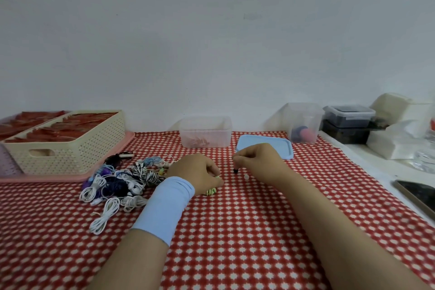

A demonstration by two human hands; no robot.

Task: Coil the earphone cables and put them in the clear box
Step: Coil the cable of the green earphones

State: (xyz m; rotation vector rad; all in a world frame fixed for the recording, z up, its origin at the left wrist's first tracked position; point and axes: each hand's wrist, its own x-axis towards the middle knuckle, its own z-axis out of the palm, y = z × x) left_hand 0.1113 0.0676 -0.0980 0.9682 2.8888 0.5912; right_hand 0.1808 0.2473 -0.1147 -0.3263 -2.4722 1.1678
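Two forearms of mine reach out over the red-and-white checked tablecloth (235, 231), the left one wearing a pale blue wristband (164, 205). Just past the band my left hand (196, 172) lies knuckles up, fingers curled down around a green-and-white earphone coil (211, 191) that peeks out under the palm and rests on the cloth. A little apart from it, my right hand (257, 162) pinches thumb and fingertips together on a small black tip (235, 170) that hangs down to the cloth; it may be the plug of that same cable, but it is too small for me to be sure. To the left of my left hand lies the pile of earphones (122, 181), with white, purple, dark blue and zebra-striped cables bundled and overlapping. A phone (416, 193) lies at the far right edge. Behind my right knuckles a light blue lid (266, 148) sits flat on the cloth. Farther left a cream basket (70, 146) stands on a pink tray (47, 178). At the back, between basket and lid, the clear box (204, 132) stands open with something reddish at its bottom.
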